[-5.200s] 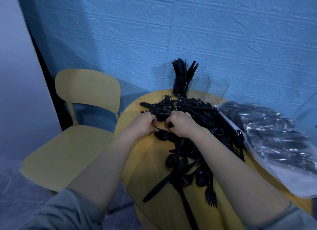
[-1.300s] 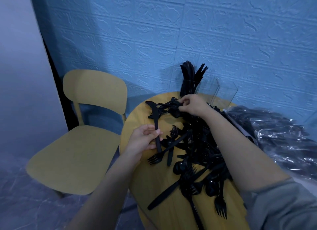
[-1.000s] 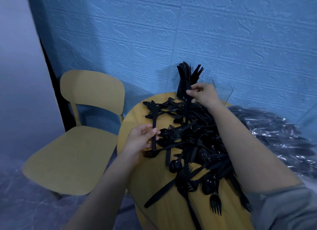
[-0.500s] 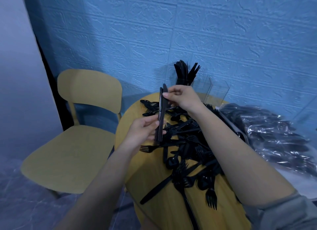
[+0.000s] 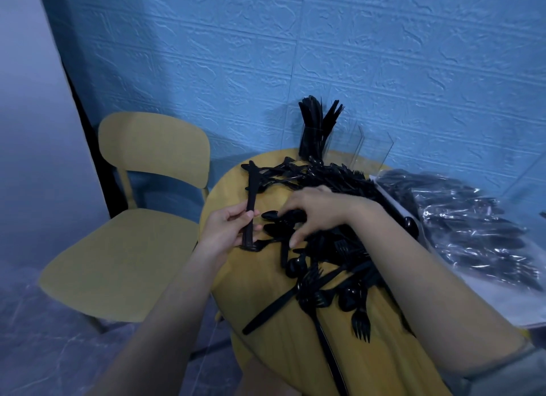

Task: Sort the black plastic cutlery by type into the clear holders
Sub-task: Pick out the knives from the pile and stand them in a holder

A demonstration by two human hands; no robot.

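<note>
Left hand [image 5: 226, 233] pinches knives [image 5: 250, 206] upright; right hand [image 5: 313, 211] spread over pile [image 5: 325, 248] at 12; loose pinch could drop knives back in.

Glossy black plastic cutlery [image 5: 325, 248] on a smooth wooden table [image 5: 266, 277].

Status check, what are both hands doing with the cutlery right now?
Left hand shut on black knives, held upright. Right hand open, fingers spread in the cutlery pile. Clear holders at table's far edge, leftmost part filled. Nothing blocking.
</note>
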